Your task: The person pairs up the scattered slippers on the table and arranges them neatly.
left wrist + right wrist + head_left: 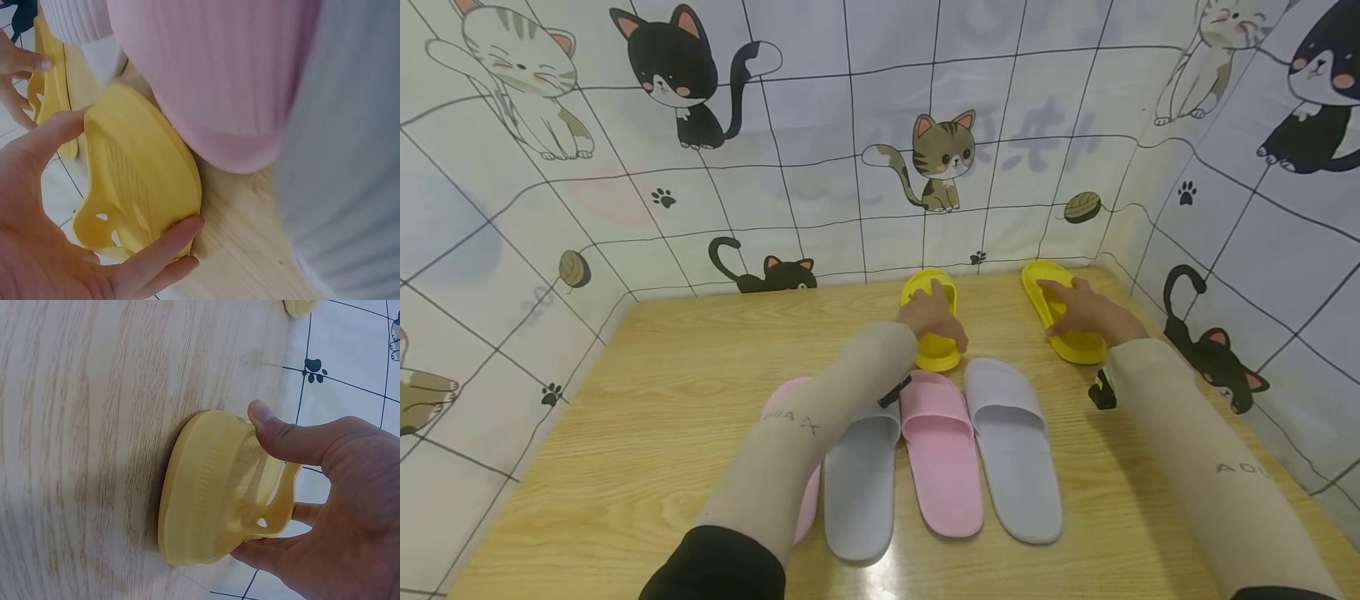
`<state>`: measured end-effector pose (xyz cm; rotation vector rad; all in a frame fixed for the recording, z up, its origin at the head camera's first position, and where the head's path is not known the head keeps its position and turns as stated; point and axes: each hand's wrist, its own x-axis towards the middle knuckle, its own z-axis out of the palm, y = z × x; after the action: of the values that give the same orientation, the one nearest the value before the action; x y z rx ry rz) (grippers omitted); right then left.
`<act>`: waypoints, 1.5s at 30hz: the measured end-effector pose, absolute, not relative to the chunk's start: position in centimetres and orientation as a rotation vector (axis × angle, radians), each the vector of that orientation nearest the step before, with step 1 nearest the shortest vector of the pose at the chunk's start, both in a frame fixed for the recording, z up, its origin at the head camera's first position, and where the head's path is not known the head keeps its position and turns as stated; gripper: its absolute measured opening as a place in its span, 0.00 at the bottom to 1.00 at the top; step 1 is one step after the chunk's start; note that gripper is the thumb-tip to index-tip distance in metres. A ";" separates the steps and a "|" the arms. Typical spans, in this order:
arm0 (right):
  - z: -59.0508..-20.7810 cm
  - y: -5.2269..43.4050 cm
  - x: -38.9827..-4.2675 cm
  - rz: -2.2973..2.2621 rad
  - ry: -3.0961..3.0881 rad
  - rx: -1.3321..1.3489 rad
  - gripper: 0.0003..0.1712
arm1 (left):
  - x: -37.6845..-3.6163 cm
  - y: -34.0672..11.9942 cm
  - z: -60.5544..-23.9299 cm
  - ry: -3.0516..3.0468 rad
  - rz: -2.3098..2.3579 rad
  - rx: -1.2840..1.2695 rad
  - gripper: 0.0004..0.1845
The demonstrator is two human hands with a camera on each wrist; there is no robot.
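Two yellow slippers lie at the back of the wooden surface. My left hand point(931, 317) grips the left yellow slipper point(938, 357); in the left wrist view its thumb and fingers span opposite sides of that slipper point(147, 165). On the right, my right hand point(1092, 313) holds the other yellow slipper point(1078, 348), which sits at a slant. From the right wrist, the thumb is at one side of the slipper point(203, 487) and fingers are at the other, partly hidden.
In front of the yellow pair stand a pink slipper point(943, 475) and a grey slipper point(1021, 475), side by side. Left of them are another grey slipper point(859, 492) and a pink slipper point(809, 504), partly hidden by my left sleeve. A cat-print wall covering point(820, 192) borders the wooden surface point(647, 400).
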<state>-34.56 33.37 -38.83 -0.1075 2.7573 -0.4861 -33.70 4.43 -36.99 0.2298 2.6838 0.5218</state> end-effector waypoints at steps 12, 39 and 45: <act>-38.8 33.3 -34.3 -0.479 2.754 -0.083 0.56 | -32.7 5.9 -37.1 2.693 0.525 0.335 0.62; -39.0 33.4 -34.4 -0.531 2.732 -0.042 0.57 | -32.2 10.0 -37.6 2.754 0.465 0.224 0.56; -39.1 33.6 -34.6 -0.515 2.746 -0.064 0.57 | -32.1 10.1 -37.6 2.718 0.550 0.197 0.58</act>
<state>-34.63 33.58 -39.06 -0.0638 2.7463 -0.5154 -32.08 10.15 -37.56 0.1967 2.7178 0.5497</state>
